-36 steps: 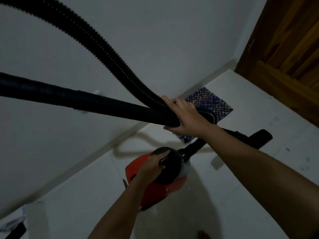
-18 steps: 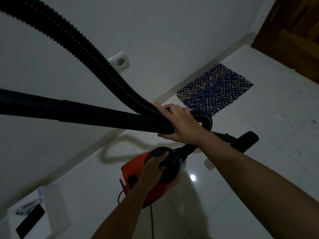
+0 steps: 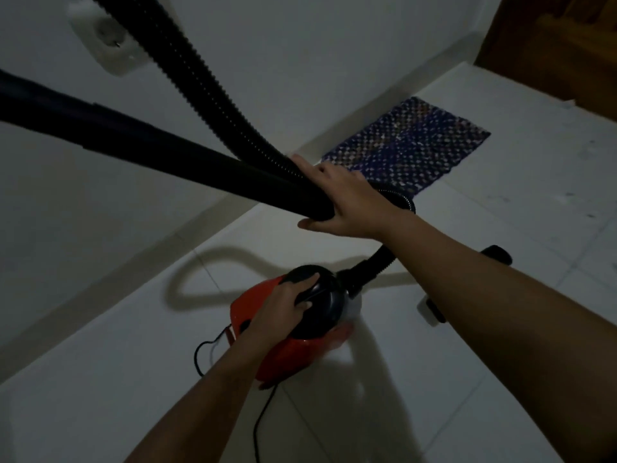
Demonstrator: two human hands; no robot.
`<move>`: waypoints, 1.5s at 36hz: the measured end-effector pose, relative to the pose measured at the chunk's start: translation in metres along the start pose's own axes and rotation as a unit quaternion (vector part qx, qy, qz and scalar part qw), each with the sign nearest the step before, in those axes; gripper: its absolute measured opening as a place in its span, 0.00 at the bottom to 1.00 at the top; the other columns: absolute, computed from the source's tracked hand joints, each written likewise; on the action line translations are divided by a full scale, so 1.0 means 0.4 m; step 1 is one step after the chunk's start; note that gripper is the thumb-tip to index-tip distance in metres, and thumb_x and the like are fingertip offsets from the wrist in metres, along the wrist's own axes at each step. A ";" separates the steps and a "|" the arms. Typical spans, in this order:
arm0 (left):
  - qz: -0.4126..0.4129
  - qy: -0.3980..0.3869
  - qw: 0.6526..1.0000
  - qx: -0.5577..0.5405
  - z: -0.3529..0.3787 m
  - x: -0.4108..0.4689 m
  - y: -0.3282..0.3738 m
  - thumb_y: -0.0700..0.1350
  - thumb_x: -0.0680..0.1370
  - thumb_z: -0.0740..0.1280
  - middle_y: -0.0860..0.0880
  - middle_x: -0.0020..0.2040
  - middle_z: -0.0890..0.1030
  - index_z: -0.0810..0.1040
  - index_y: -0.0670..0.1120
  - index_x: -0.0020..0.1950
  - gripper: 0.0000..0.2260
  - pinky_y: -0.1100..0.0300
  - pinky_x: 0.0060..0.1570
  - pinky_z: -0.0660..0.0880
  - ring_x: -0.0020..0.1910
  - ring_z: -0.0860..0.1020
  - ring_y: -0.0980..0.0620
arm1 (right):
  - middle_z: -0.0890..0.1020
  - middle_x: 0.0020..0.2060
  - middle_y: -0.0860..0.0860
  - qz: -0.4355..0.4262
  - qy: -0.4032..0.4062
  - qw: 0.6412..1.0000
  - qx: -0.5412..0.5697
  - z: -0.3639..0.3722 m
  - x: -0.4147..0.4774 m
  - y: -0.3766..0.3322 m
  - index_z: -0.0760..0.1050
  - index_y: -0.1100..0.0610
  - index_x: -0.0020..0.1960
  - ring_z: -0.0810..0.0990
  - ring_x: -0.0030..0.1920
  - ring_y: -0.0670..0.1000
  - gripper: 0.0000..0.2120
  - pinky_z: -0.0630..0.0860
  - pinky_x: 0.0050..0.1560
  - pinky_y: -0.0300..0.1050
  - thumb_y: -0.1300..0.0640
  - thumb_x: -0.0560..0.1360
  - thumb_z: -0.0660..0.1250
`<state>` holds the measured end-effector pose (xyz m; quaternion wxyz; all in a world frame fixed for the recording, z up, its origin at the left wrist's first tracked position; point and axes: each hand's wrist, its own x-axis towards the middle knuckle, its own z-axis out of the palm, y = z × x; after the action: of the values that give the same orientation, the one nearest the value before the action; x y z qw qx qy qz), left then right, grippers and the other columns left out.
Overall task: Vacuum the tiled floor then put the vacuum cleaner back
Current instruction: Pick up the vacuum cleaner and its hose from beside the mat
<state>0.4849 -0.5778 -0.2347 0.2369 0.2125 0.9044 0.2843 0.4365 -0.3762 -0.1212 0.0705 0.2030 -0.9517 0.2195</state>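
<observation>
Black ribbed hose, smooth tube, red canister

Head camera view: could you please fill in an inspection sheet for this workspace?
Surface: pale glossy tiled floor, with a few dark specks at the far right.
Job's things: red vacuum cleaner low over the floor, contact unclear; black tube and ribbed hose rising to the upper left.
Clutter: patterned mat at the foot of the wall.
Hands: left hand grips the vacuum cleaner's black handle; right hand grips the tube where the hose joins it.
Cables: black cord trails from the vacuum cleaner toward the camera.
Surroundings: white wall with a socket; wooden door at the upper right.
</observation>
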 end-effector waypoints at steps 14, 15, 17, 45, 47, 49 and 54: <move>0.074 0.057 0.996 -0.014 0.031 0.123 -0.062 0.42 0.76 0.68 0.47 0.68 0.74 0.69 0.48 0.71 0.24 0.71 0.62 0.64 0.66 0.72 0.54 | 0.74 0.56 0.52 -0.063 0.086 0.994 -0.017 0.126 0.019 0.057 0.48 0.49 0.78 0.75 0.53 0.53 0.45 0.71 0.56 0.52 0.33 0.70 0.65; 0.077 0.056 0.995 -0.015 0.030 0.119 -0.065 0.42 0.75 0.69 0.47 0.68 0.75 0.69 0.48 0.71 0.24 0.72 0.61 0.64 0.65 0.72 0.56 | 0.75 0.56 0.52 -0.064 0.091 0.994 -0.017 0.128 0.019 0.054 0.49 0.49 0.78 0.75 0.52 0.53 0.46 0.72 0.55 0.53 0.32 0.69 0.64; 0.077 0.048 0.996 -0.020 0.030 0.108 -0.069 0.43 0.75 0.69 0.48 0.68 0.75 0.69 0.49 0.71 0.24 0.73 0.60 0.65 0.64 0.72 0.59 | 0.75 0.55 0.52 -0.069 0.100 0.992 -0.026 0.133 0.016 0.046 0.49 0.49 0.78 0.76 0.51 0.53 0.46 0.73 0.53 0.52 0.31 0.68 0.62; -0.189 0.334 0.851 -0.359 0.259 -0.072 -0.261 0.62 0.77 0.54 0.45 0.70 0.71 0.65 0.48 0.72 0.27 0.45 0.67 0.69 0.68 0.70 0.44 | 0.77 0.54 0.53 -0.025 0.173 0.982 -0.071 0.239 -0.009 -0.028 0.54 0.51 0.78 0.76 0.52 0.55 0.45 0.65 0.50 0.47 0.29 0.68 0.61; -0.191 0.325 0.851 -0.366 0.298 -0.067 -0.284 0.68 0.73 0.53 0.45 0.71 0.69 0.62 0.51 0.73 0.33 0.42 0.66 0.70 0.68 0.70 0.44 | 0.77 0.54 0.53 -0.025 0.167 0.983 -0.075 0.243 -0.009 -0.028 0.53 0.50 0.78 0.76 0.52 0.55 0.46 0.64 0.50 0.46 0.29 0.68 0.60; -0.200 0.316 0.841 -0.390 0.319 -0.058 -0.302 0.72 0.70 0.53 0.47 0.74 0.65 0.58 0.54 0.75 0.37 0.40 0.68 0.67 0.71 0.66 0.45 | 0.77 0.55 0.54 -0.026 0.157 0.984 -0.075 0.246 -0.008 -0.028 0.53 0.50 0.78 0.76 0.53 0.55 0.46 0.64 0.52 0.47 0.30 0.68 0.61; -0.200 0.307 0.819 -0.442 0.314 -0.060 -0.295 0.65 0.73 0.55 0.49 0.78 0.55 0.51 0.57 0.76 0.33 0.39 0.70 0.64 0.75 0.59 0.45 | 0.77 0.56 0.53 -0.023 0.146 0.986 -0.074 0.259 -0.003 -0.026 0.52 0.49 0.78 0.75 0.54 0.54 0.46 0.64 0.55 0.48 0.29 0.68 0.61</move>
<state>0.5435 -0.6267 -0.3912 0.0672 -0.1987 0.7298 0.6506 0.4371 -0.4306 -0.2101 0.2288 0.1848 -0.9398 0.1741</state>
